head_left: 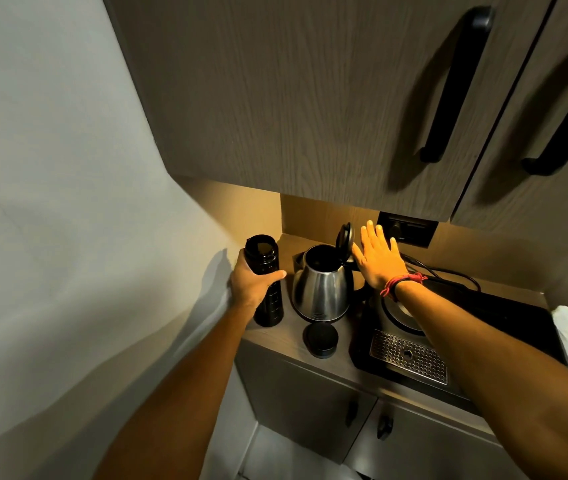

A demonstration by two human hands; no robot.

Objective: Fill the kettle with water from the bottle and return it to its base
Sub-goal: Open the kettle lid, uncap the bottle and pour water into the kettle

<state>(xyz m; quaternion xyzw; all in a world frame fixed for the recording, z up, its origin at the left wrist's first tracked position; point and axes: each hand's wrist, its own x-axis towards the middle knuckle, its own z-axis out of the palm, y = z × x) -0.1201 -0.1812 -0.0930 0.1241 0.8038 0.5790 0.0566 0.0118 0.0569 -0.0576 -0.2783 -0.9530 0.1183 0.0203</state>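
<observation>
Centre frame, the steel kettle (320, 289) stands off its base, lid (344, 239) up. The left hand (253, 284) grips the black bottle (265, 282) near the counter (275, 336) edge — the right hand (377, 259) is spread flat, empty.

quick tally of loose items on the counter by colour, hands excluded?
Black: 3 — bottle, round cap, tray with drip grate
Silver: 1 — kettle, lid open
Total: 4

The left hand grips the bottle; the right hand is open by the kettle lid.
</observation>
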